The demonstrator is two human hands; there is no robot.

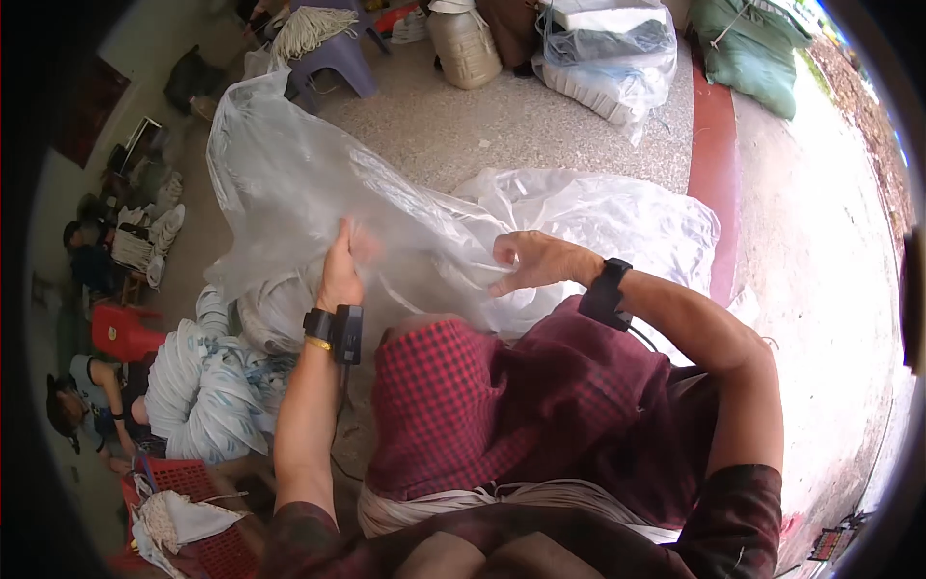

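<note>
A large clear plastic bag (289, 145) spreads over the floor and up against my knees, crumpled and partly see-through. My left hand (340, 270) is at its near side, thumb pointing up; its fingers are blurred against the plastic. To the right, my right hand (548, 261) is curled above the bag, thumb and fingertips a little apart. A thin white strip (479, 262) runs from the plastic into the curl of that hand. Red-and-black checked cloth (434, 405) covers my lap, and a bundle of white cords (550, 494) lies across my waist.
At left lie thick white coils (207, 386), a red stool (125, 330) and a red basket (207, 545). Another person (92, 396) bends there. Ahead stand a purple stool (333, 63) with cords, a cloudy jar (465, 43), a plastic-wrapped stack (608, 72) and a green sack (752, 53).
</note>
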